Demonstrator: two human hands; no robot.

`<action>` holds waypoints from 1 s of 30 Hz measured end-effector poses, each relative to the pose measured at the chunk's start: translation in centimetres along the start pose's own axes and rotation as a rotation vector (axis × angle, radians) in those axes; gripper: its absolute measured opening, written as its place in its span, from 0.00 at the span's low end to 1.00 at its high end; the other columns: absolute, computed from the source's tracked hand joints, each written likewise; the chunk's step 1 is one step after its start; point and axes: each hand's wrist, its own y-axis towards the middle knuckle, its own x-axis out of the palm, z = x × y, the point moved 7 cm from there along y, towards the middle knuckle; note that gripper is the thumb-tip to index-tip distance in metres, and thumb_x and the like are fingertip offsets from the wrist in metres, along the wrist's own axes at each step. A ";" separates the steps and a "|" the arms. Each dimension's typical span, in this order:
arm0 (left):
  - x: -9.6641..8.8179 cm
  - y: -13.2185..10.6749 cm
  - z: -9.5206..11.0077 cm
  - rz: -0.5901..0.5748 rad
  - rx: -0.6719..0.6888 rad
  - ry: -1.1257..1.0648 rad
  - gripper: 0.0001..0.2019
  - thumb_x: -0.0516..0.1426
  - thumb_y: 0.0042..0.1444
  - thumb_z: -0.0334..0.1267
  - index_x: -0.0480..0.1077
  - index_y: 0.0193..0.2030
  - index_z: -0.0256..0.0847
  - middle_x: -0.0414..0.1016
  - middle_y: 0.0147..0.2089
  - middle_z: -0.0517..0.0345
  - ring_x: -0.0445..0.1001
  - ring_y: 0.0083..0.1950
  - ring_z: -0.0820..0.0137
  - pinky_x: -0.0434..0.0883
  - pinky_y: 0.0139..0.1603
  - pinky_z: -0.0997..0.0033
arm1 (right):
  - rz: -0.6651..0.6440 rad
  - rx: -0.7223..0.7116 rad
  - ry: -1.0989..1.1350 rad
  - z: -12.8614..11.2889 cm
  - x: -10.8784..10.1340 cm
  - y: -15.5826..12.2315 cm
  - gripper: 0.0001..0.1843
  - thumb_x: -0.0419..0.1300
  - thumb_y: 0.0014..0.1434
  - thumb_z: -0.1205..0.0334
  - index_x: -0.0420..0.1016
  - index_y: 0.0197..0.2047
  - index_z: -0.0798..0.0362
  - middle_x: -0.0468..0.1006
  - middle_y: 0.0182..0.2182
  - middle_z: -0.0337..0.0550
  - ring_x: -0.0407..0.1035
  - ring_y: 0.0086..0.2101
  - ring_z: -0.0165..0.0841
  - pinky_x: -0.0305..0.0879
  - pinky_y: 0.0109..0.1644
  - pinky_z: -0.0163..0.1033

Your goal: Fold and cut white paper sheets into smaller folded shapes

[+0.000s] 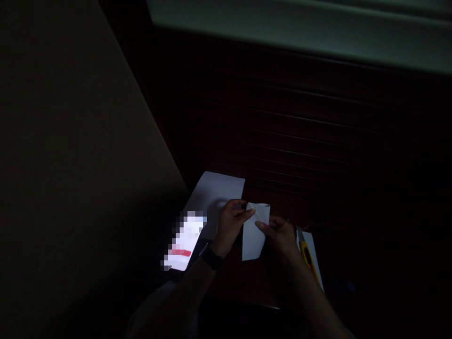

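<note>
Both of my hands hold a small white piece of paper (254, 240), raised above the dark table and partly folded at its top. My left hand (231, 223) pinches the paper's upper left corner, with the thumb across the front. On the right edge, my right hand (281, 233) grips it with the thumb in front and the other fingers mostly hidden behind. A dark band (212, 257) circles my left wrist. Close to my right forearm lies a yellow utility knife (308, 256), resting on another white sheet (317, 252).
A larger white sheet (222, 186) lies behind my left hand. Left of that wrist glows a lit, blurred screen (189, 235). The dark wooden table (243, 287) ends at a front edge near me. A pale wall (88, 141) rises at left, and dark slatted panelling (300, 136) stands behind.
</note>
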 end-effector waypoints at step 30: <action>1.8 -0.6 -3.0 -0.212 -0.121 0.072 0.16 0.68 0.34 0.37 0.72 0.31 0.37 0.74 0.27 0.59 0.72 0.28 0.72 0.65 0.27 0.76 | 0.023 -0.370 -0.472 -4.3 0.2 -0.5 0.09 0.60 0.53 0.57 0.79 0.38 0.46 0.78 0.38 0.43 0.70 0.40 0.38 0.64 0.44 0.42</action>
